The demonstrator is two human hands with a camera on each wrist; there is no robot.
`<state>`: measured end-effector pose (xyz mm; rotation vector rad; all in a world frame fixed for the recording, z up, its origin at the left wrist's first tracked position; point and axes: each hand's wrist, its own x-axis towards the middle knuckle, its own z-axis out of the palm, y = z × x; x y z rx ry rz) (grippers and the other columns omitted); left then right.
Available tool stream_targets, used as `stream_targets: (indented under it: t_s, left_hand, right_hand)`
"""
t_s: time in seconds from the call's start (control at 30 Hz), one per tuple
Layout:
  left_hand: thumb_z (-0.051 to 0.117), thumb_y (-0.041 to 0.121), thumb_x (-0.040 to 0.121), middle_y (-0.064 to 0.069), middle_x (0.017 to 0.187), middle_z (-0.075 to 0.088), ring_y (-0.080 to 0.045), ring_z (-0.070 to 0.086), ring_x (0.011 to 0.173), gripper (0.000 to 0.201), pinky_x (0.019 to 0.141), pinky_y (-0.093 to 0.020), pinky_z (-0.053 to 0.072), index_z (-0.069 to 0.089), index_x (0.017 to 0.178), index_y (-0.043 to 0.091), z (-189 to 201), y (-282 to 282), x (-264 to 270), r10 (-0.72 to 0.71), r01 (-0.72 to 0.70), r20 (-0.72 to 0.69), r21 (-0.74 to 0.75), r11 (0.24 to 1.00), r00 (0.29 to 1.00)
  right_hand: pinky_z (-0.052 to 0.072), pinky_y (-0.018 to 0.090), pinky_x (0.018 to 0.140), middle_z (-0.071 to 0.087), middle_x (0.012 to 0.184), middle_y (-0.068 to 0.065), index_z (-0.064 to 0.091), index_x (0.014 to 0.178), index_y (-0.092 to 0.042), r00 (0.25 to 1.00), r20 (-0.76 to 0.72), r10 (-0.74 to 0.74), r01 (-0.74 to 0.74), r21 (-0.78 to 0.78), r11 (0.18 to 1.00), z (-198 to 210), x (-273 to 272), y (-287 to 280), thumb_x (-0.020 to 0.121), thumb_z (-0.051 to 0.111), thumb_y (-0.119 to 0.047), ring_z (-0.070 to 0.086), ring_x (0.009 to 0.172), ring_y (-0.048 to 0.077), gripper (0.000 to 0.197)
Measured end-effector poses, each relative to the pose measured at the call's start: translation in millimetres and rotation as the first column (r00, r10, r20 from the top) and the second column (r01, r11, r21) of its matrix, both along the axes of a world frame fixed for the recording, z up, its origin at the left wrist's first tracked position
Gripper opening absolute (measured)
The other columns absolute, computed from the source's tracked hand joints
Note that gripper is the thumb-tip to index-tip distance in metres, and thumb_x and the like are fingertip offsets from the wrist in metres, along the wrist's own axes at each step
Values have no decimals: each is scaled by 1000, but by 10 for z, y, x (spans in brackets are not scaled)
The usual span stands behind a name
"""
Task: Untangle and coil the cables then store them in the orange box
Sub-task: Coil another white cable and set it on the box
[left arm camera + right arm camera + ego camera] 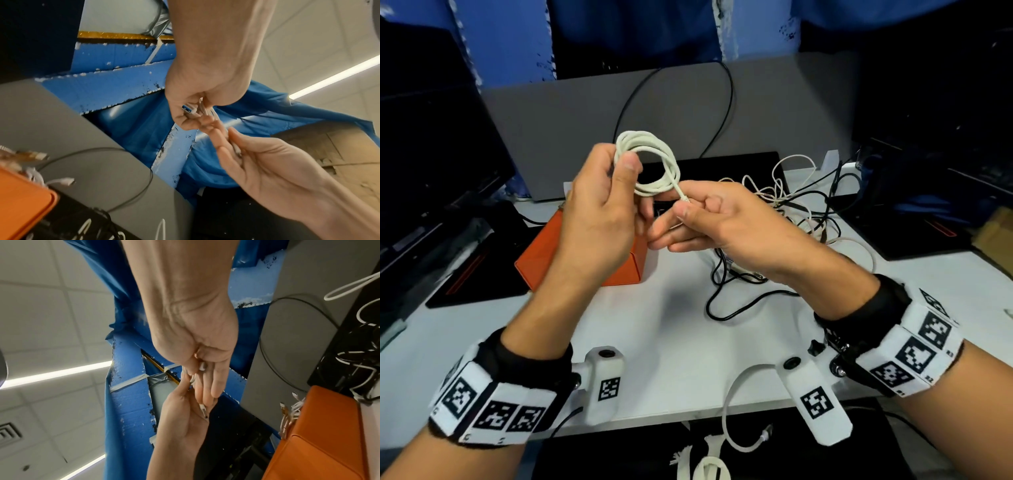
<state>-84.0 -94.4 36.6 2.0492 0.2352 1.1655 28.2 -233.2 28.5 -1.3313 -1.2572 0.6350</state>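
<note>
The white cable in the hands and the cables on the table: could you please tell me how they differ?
The white cable is wound into neat loops; the cables on the table lie tangled. The white cable is held up by the left hand and right hand; the tangle rests untouched. Neither is in the orange box.

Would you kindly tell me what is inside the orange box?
Some cable ends, white and gold-coloured, poke over the orange box rim in the right wrist view. Its interior is hidden by its walls and the left hand.

No legible text or numbers anywhere.
</note>
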Motion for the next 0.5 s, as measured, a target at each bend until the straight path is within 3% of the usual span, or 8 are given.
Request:
stream_targets:
  t_s: [0.07,0.13,0.27,0.4,0.5]
  left_hand:
    - [38,29,112,8,71,61,-2,54,60,23,58,-18,43,54,100,15,-19,-40,11,4,-4,22,-34,999,1000]
    - [37,30,112,15,78,57,4,52,66,24,64,-13,40,54,101,17,-24,-66,10,39,-38,30,-15,999,999]
    - [35,30,112,15,76,56,6,54,66,25,63,-12,43,53,102,15,-34,-160,13,3,2,47,-91,996,999]
    - [36,30,111,12,93,68,8,63,82,30,72,-11,47,58,113,10,-61,-186,47,-47,46,3,-208,977,999]
    - [37,31,111,10,99,74,0,72,90,30,71,-15,53,59,124,15,-83,-191,65,-170,150,-30,-337,929,985]
  right_hand:
    - [57,42,99,76,110,17,64,116,-6,999,-10,-41,41,19,999,-36,-10,37,113,39,-17,76,103,27,27]
    - [55,41,104,75,117,12,63,132,-10,995,-55,-86,88,37,995,-64,-7,71,113,38,-22,75,107,23,34]
    - [48,48,112,72,128,15,51,149,-16,953,-301,-14,45,98,994,-89,-23,109,114,33,-25,71,116,27,40]
    - [50,49,110,73,121,19,52,147,-18,873,-483,68,-12,118,993,-120,-66,123,114,32,-28,72,113,32,39]
    - [51,51,108,74,99,9,59,137,-19,844,-534,41,28,121,992,-150,-84,155,114,32,-28,74,100,28,37]
